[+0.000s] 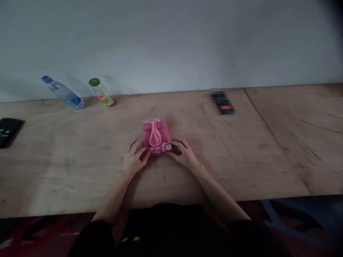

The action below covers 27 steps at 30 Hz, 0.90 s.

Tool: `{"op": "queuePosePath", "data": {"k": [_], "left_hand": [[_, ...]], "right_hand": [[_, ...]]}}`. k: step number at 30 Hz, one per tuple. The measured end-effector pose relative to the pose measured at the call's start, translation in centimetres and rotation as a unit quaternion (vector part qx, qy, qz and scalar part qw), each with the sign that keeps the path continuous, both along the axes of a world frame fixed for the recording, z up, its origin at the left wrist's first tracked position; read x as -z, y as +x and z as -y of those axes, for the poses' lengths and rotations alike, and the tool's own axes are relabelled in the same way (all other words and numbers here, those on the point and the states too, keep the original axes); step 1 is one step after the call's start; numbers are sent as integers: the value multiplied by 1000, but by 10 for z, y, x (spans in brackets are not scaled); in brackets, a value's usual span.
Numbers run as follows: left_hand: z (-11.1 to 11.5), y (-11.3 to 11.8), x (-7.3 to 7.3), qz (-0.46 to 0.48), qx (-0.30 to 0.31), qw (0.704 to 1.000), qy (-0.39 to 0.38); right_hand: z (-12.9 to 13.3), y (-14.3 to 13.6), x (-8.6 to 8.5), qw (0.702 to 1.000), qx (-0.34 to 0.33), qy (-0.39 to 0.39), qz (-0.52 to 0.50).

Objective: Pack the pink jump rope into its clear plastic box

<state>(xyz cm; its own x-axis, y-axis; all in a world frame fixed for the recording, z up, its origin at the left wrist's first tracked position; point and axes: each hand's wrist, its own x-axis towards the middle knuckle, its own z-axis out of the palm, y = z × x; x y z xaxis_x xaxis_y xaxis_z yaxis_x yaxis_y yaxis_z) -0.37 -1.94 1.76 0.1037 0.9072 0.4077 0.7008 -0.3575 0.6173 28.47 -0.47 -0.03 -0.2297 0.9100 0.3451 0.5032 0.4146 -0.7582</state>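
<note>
A flat pink package (157,137) lies on the wooden table in front of me. A looped pink cord (155,134) shows on its face, and a printed strip with a cartoon animal face runs along its near edge. What else is inside I cannot make out. My left hand (134,157) has its thumb and fingers at the package's left lower corner. On the opposite side, my right hand (184,153) pinches the right lower corner the same way.
Toward the wall stand a clear plastic bottle (64,93) with a blue cap and a glass bottle (103,93) with a green lid. A black object (9,132) lies at the far left. A pixelated dark item (223,103) is at the back right.
</note>
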Motion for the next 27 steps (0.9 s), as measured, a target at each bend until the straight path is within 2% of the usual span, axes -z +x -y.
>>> {"op": "queuePosePath", "data": {"k": [3,7,13,17,23,27], "left_hand": [[-2,-2,0,20,15,1000,16],[-3,-4,3,56,-11,998,7],[-2,-7,3,61,-5,998,15],[-2,-9,4,49,-5,999,12],[-3,-9,15,44,17,998,37],[-3,-9,22,30,29,999,31]], "right_hand": [[-2,-3,4,1000,-4,1,4],[0,-10,6,1000,-20,10,-2],[6,-21,-1,994,56,-43,-89],[7,-24,-5,989,88,-50,-107],[7,-28,-6,985,122,-58,-105],[5,-26,-4,987,95,-56,-113]]}}
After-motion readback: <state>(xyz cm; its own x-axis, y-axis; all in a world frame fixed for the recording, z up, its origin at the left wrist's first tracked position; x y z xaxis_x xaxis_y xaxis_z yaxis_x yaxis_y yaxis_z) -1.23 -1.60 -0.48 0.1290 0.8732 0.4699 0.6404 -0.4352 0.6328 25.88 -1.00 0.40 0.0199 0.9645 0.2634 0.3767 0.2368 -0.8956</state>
